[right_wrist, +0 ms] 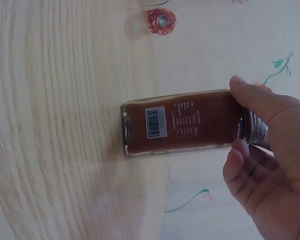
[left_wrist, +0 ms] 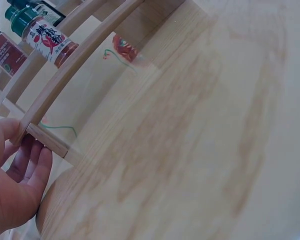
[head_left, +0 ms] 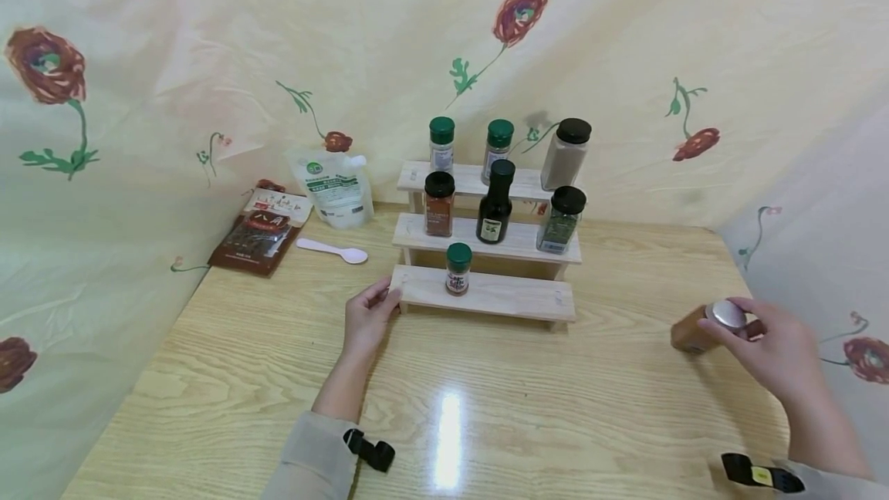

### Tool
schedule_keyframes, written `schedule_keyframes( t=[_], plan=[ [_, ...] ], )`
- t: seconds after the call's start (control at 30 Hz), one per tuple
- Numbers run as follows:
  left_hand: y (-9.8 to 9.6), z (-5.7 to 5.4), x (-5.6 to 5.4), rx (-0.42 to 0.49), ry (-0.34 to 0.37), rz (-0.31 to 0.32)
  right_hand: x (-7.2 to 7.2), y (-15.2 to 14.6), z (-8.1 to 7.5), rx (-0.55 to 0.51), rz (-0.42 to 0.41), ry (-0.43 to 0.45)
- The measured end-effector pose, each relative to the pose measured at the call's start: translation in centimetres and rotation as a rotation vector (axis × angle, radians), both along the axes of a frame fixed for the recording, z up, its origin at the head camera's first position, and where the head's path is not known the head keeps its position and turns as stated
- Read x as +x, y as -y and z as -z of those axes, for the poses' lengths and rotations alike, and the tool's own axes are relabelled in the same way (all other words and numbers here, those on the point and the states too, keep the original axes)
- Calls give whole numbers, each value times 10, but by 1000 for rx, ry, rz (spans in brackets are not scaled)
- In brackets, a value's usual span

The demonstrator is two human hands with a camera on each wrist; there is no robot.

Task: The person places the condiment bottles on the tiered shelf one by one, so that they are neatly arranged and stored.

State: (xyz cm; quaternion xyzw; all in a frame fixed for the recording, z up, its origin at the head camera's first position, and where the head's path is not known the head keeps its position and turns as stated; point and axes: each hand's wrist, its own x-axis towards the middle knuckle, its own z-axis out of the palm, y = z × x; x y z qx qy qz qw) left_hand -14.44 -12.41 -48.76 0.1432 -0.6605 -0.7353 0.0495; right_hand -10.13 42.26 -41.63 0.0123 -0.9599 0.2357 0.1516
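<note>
My right hand (head_left: pixel 778 346) grips a glass spice jar (right_wrist: pixel 185 122) by its neck, just under the silver lid (head_left: pixel 727 315). Reddish-brown powder fills the jar, and a barcode label shows on its side. Its base is at the tabletop on the right; whether it touches, I cannot tell. At the left end of the lowest tier, my left hand (head_left: pixel 368 319) holds the edge of a three-tier wooden rack (head_left: pixel 514 301), thumb above and fingers below. A small green-capped shaker (head_left: pixel 458 270) stands on that tier; its label shows red chillies in the left wrist view.
On the middle tier stand a red-labelled jar (head_left: pixel 439 207), a dark bottle (head_left: pixel 493 207) and a herb jar (head_left: pixel 561 222). Two green-capped shakers and a black-capped jar (head_left: pixel 565 157) occupy the top. Leftward lie a brown packet (head_left: pixel 260 234), a white pouch (head_left: pixel 338 191) and a spoon (head_left: pixel 333 249).
</note>
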Motion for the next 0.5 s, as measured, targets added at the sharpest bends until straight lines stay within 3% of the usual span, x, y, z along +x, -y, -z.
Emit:
schedule_keyframes(
  t=[0.3,0.5],
  plan=[
    [0,0,0,0,-8,-6,-6,11,6,-30,-59,-118],
    [0,0,0,-5,-7,-3,-9,22,5,-30,-85,-133]
  ],
)
